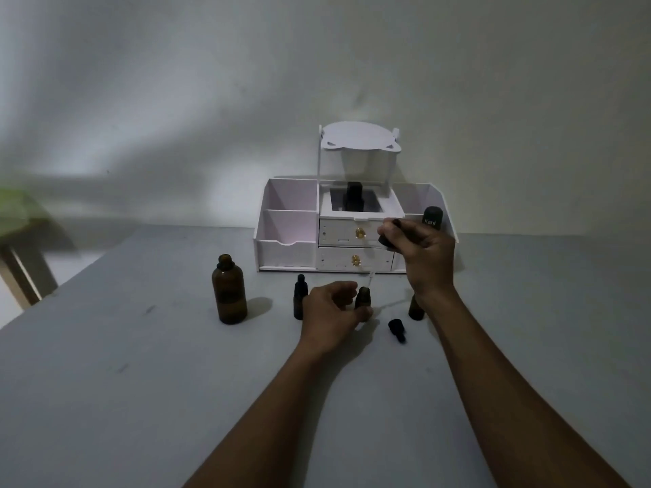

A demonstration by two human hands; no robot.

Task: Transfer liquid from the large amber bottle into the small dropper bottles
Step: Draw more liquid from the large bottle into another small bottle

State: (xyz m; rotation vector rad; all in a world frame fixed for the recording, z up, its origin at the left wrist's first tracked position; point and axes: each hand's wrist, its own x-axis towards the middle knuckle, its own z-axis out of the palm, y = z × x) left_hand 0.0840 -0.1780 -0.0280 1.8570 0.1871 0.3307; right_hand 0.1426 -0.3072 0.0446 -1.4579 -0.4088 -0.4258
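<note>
Left hand [329, 308] grips the small bottle [363, 300]; right hand [426, 255] pinches the dropper [385, 244]: squeeze slowly, tip centred over the mouth.

We've got loads of open surface [141, 382] near us and left of the large amber bottle [229, 289]. There's a decent gap between that and the capped dropper bottle [299, 299]. The middle is tight: our left grip [329, 308] wraps the open small bottle [363, 298], our right grip [426, 255] holds the dropper [384, 241] above it, a loose cap [397, 330] lies just right, and another small bottle [415, 309] stands behind our right wrist. The white organizer [287, 248] walls off the back.
</note>
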